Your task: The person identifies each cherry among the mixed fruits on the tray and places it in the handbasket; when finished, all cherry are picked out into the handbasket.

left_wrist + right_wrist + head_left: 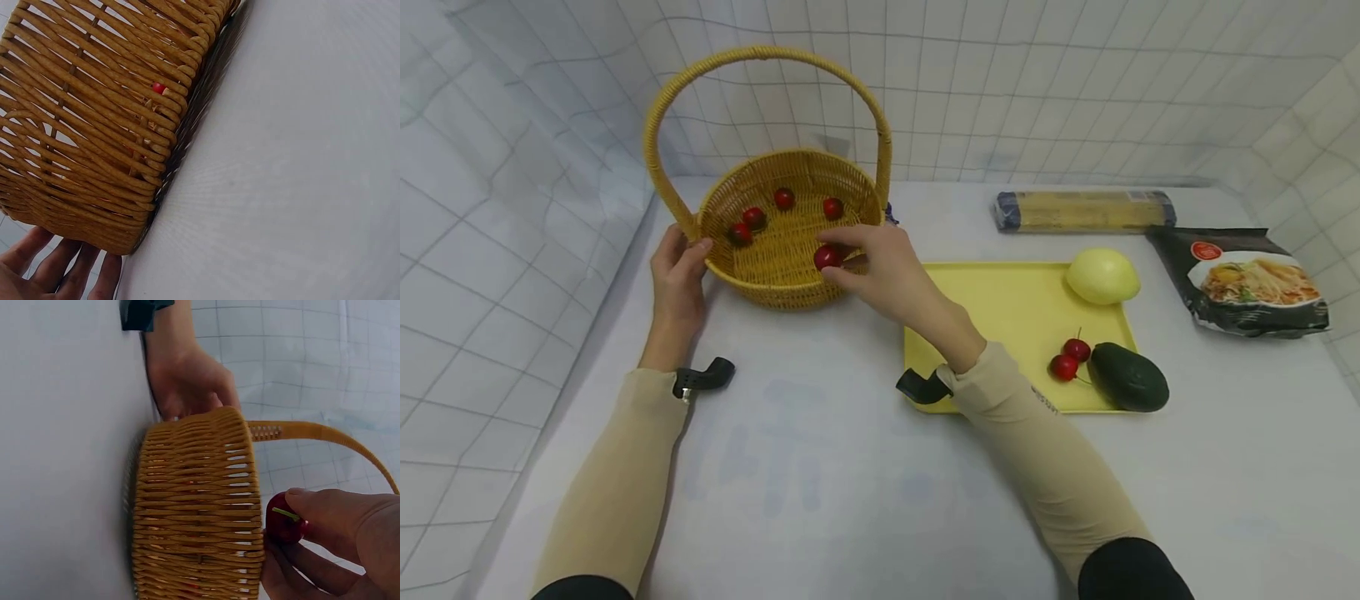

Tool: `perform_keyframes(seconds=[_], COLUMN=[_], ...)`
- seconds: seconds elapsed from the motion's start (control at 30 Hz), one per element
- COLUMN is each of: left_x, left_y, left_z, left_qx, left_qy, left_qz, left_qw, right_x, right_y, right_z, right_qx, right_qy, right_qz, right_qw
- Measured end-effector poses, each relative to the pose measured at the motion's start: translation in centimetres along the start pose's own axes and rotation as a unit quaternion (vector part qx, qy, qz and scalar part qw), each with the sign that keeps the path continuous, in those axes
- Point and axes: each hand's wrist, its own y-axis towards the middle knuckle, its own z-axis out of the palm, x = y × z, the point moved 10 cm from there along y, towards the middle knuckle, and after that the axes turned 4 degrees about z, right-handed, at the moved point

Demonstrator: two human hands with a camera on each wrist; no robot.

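A yellow wicker basket [805, 287] with a tall arched handle stands at the back left, several red cherries [784, 198] lying inside it. My left hand [677, 271] holds the basket's left side, thumb at the rim; in the left wrist view its fingers [65, 265] lie against the outer weave. Over the basket's front right rim, my right hand [880, 267] pinches a dark red cherry [827, 257] between thumb and fingers. The right wrist view shows that cherry [285, 519] with a short green stem, just beside the rim.
On the right lies a yellow tray [992, 308] with two stemmed cherries [1063, 367], a yellow-green fruit [1102, 276] and a dark green avocado [1127, 377] at its right edge. Behind it are a long yellow pack [1082, 212] and a black noodle bag [1247, 283].
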Motion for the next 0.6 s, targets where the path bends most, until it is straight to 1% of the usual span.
perform_keyframes(seconds=[0.13,0.3,0.4,0.6], left_x=[0.1,0.0,-0.1,0.0], left_y=[0.0,0.0,-0.1,-0.1], left_z=[0.2,0.2,0.1,0.0], left_qx=[0.003,0.003,0.000,-0.004], left_qy=[0.005,0.016,0.015,0.011], left_qz=[0.001,0.002,0.001,0.001], left_qw=[1.0000,0.9999,0.9999,0.9999], right_x=[0.3,0.3,0.2,0.3], right_y=[-0.1,-0.1,-0.1,-0.3], right_z=[1.0,1.5,0.9,-1.0], right_qx=[-0.003,0.005,-0.007,-0.035], right_qy=[-0.024,-0.027,-0.022,-0.005], right_qz=[-0.029,-0.030,-0.025,-0.020], right_qw=[0.9993,0.9992,0.9994,0.9992])
